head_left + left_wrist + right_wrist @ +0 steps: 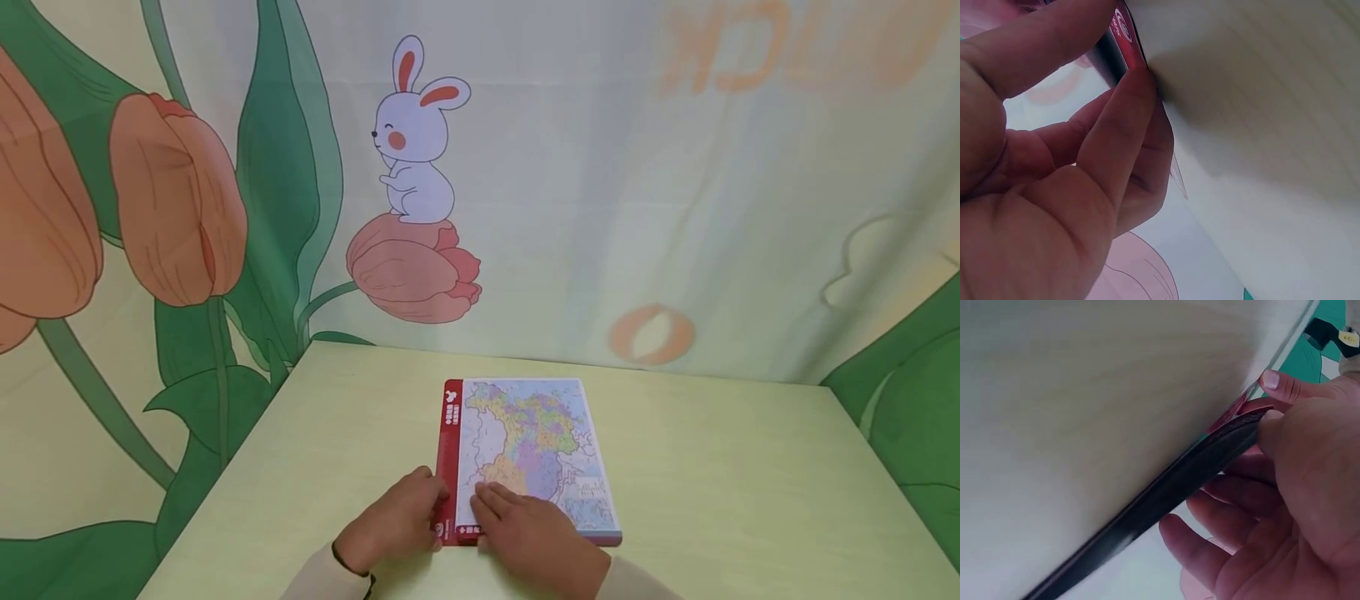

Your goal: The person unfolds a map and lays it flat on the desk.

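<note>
A flat map board [525, 417] with a coloured map of China and a red strip down its left side lies on the pale table. My left hand [401, 517] grips its near-left corner, with the fingers bent at the red edge. The right hand [528, 533] lies across the map's near part, fingers along the printed face and thumb at the near edge. In the right wrist view, that thumb pinches a dark, bowed edge [1179, 481], and a red corner shows just beyond it. The fingers of the right hand hide part of the map.
The pale yellow-green table [735, 475] extends on both sides of the map board. Behind it hangs a cloth backdrop [555, 183] printed with tulips and a rabbit, which meets the table's far edge.
</note>
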Available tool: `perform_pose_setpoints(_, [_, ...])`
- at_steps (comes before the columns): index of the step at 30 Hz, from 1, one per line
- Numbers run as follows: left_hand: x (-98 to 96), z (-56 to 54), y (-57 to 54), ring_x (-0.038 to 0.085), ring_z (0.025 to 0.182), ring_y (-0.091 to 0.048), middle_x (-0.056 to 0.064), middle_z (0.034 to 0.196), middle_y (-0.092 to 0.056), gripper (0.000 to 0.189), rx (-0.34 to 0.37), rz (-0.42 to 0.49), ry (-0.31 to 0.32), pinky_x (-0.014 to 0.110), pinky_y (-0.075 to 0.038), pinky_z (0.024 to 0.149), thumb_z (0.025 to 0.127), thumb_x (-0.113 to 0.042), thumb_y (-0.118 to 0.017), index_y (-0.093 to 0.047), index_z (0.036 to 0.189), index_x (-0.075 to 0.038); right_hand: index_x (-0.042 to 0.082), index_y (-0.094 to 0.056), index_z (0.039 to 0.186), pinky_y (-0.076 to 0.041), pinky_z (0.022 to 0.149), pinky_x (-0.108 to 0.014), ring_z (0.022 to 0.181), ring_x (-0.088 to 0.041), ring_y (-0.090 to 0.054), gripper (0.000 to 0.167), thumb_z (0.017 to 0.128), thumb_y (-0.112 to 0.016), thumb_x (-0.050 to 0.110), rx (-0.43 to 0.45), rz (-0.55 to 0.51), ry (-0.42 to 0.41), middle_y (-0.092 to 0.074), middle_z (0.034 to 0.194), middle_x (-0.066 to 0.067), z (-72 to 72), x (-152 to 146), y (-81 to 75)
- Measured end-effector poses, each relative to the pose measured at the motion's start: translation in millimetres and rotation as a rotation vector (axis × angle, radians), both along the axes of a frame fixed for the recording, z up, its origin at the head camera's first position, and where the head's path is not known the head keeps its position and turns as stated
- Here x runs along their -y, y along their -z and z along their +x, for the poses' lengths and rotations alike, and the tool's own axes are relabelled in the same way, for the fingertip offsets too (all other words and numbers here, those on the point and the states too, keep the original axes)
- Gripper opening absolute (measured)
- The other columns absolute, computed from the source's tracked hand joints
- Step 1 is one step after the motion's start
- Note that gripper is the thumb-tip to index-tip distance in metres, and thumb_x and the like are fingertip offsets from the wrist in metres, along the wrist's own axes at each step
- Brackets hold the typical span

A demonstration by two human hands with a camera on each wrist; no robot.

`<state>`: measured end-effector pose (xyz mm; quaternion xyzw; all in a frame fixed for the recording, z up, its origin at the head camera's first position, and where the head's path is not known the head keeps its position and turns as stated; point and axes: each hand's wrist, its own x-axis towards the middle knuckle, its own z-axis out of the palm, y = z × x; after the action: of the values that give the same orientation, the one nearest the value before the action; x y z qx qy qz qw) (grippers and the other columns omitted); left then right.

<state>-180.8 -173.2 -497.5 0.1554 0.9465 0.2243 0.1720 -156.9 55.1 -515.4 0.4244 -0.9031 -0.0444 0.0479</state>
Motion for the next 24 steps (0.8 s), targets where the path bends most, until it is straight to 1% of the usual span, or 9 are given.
perform_pose_setpoints(5, [-3.4, 0.0, -3.2, 0.014, 0.087, -0.052, 0.001, 0.097, -0.054, 0.047, -0.005, -0.009, 0.014, 0.030, -0.051, 0.077, 0.079, -0.010, -0.094, -0.069, 0.119, -0.005, 0.011, -0.058, 0.150, -0.059, 0.100, -0.029, 0.141, -0.018, -0.060, 0.047, 0.109, -0.059, 0.033, -0.136, 0.064, -0.036, -0.062, 0.152, -0.004, 4.5, -6.7, -2.1])
perform_pose_setpoints(7, [-4.8, 0.2, -4.6, 0.014, 0.087, -0.052, 0.001, 0.097, -0.054, 0.046, -0.012, -0.020, 0.021, 0.030, -0.051, 0.077, 0.079, -0.011, -0.094, -0.069, 0.118, -0.005, 0.010, -0.057, 0.152, -0.059, 0.100, -0.029, 0.141, -0.018, -0.060, 0.047, 0.109, -0.058, 0.030, -0.170, 0.093, -0.037, -0.062, 0.153, -0.005, 6.9, -9.7, -3.1])
perform_pose_setpoints(10, [-5.8, 0.2, -4.7, 0.013, 0.087, -0.052, 0.000, 0.097, -0.054, 0.045, -0.015, -0.027, 0.025, 0.030, -0.053, 0.078, 0.079, -0.010, -0.094, -0.069, 0.116, -0.006, 0.009, -0.053, 0.155, -0.058, 0.103, -0.031, 0.144, -0.019, -0.057, 0.051, 0.110, -0.056, 0.034, -0.162, 0.114, -0.018, -0.058, 0.156, -0.006, 10.1, -16.0, -4.1])
perform_pose_setpoints(14, [-5.8, -0.9, -3.5, 0.015, 0.090, -0.053, 0.001, 0.098, -0.055, 0.046, 0.018, -0.015, 0.008, 0.033, -0.055, 0.080, 0.079, -0.009, -0.094, -0.069, 0.117, -0.005, 0.008, -0.047, 0.158, -0.058, 0.103, -0.035, 0.147, -0.021, -0.053, 0.057, 0.110, -0.055, 0.038, -0.111, 0.093, 0.019, -0.054, 0.160, -0.008, 12.6, -30.5, -4.1])
perform_pose_setpoints(15, [-5.9, -1.3, -3.6, 0.015, 0.090, -0.053, 0.001, 0.098, -0.055, 0.046, 0.027, -0.012, 0.003, 0.034, -0.056, 0.081, 0.078, -0.009, -0.094, -0.069, 0.117, -0.005, 0.007, -0.047, 0.158, -0.058, 0.103, -0.035, 0.147, -0.022, -0.053, 0.056, 0.110, -0.055, 0.036, -0.116, 0.090, 0.024, -0.054, 0.160, -0.009, 12.8, -35.3, -3.5])
perform_pose_setpoints(16, [-5.8, -1.1, -3.5, 0.015, 0.091, -0.053, 0.001, 0.098, -0.055, 0.046, 0.031, -0.010, 0.002, 0.034, -0.056, 0.081, 0.078, -0.009, -0.094, -0.069, 0.117, -0.005, 0.006, -0.046, 0.158, -0.058, 0.103, -0.036, 0.147, -0.022, -0.053, 0.058, 0.110, -0.055, 0.038, -0.113, 0.087, 0.030, -0.053, 0.160, -0.009, 13.5, -40.1, -4.5])
perform_pose_setpoints(21, [-5.6, -0.1, -5.6, 0.015, 0.089, -0.052, 0.001, 0.096, -0.054, 0.042, 0.007, -0.009, 0.013, 0.032, -0.052, 0.078, 0.078, -0.010, -0.094, -0.070, 0.112, -0.006, 0.004, -0.049, 0.156, -0.059, 0.102, -0.038, 0.145, -0.025, -0.056, 0.054, 0.109, -0.059, 0.029, -0.132, 0.068, 0.063, -0.055, 0.159, -0.011, 14.3, -66.5, -6.7])
perform_pose_setpoints(24, [-4.8, 0.0, -5.8, 0.015, 0.089, -0.052, 0.002, 0.095, -0.054, 0.042, 0.002, -0.002, 0.016, 0.031, -0.051, 0.076, 0.077, -0.009, -0.094, -0.070, 0.111, -0.006, 0.004, -0.052, 0.153, -0.058, 0.104, -0.040, 0.143, -0.027, -0.058, 0.049, 0.108, -0.060, 0.021, -0.127, 0.028, 0.096, -0.057, 0.156, -0.012, 14.9, -82.2, -6.7])
